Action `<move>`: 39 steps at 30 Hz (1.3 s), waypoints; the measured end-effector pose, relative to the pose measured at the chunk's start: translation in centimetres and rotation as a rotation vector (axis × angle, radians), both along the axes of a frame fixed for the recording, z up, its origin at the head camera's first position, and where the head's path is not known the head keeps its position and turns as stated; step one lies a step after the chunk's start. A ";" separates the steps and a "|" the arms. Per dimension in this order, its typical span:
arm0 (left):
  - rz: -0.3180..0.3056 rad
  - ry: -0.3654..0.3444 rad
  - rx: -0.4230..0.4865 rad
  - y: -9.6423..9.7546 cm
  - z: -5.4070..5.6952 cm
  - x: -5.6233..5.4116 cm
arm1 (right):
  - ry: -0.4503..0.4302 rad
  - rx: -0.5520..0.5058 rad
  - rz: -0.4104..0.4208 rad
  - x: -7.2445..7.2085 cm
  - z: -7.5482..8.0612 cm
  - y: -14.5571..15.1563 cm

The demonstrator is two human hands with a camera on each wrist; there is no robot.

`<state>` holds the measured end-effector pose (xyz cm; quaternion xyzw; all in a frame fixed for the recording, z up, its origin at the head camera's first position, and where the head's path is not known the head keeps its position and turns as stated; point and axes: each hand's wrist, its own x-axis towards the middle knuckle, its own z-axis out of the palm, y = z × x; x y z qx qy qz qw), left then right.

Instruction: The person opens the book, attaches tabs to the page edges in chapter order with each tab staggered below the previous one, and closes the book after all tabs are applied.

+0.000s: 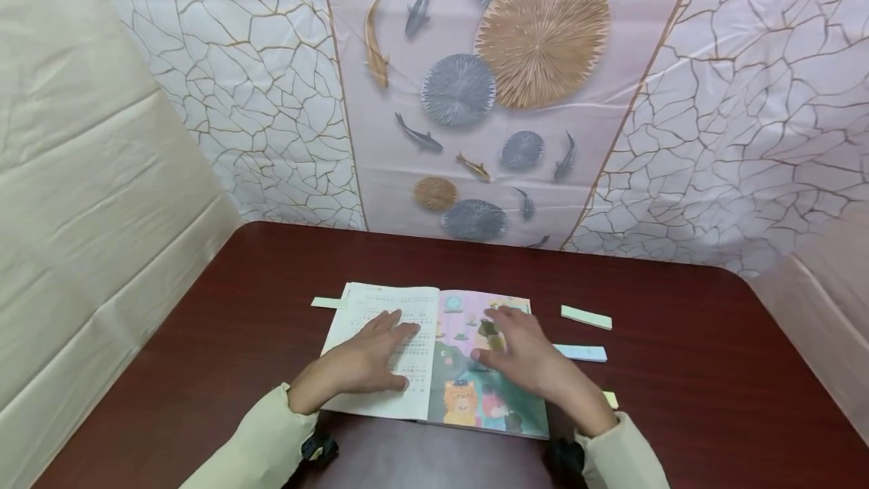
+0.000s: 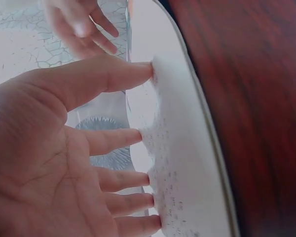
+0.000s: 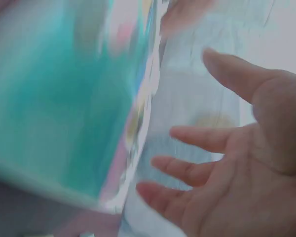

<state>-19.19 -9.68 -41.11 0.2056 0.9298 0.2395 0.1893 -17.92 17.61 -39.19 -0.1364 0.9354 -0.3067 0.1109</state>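
Observation:
An open book (image 1: 390, 296) lies on the dark red-brown table, with printed text on its left page and a coloured picture of cartoon animals (image 1: 462, 402) on its right page. My left hand (image 1: 363, 359) rests on the text page, fingers spread; in the left wrist view its fingertips touch the paper (image 2: 187, 148). Over the picture page is my right hand (image 1: 526, 353), its fingers spread and slightly bent. In the right wrist view these fingers (image 3: 197, 170) hold nothing and appear a little apart from the page, which is blurred.
A pale green strip (image 1: 327, 302) sticks out from the book's left edge. To the right lie another pale green strip (image 1: 587, 317), a light blue strip (image 1: 582, 353) and a yellow piece (image 1: 611, 400) partly behind my right forearm. A patterned curtain (image 1: 475, 96) hangs behind the table.

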 end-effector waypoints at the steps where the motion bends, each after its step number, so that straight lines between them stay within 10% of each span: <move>1: 0.003 -0.001 -0.007 0.0 0.0 0.0 | -0.005 0.041 -0.017 -0.5 0.0 0.4; 27: -0.009 -0.004 -0.020 0.1 0.2 -0.2 | -0.037 0.290 -0.097 -2.9 -2.1 3.6; 39: -0.017 0.010 -0.026 -0.1 0.1 -0.5 | -0.025 0.007 -0.225 -2.6 -0.8 3.1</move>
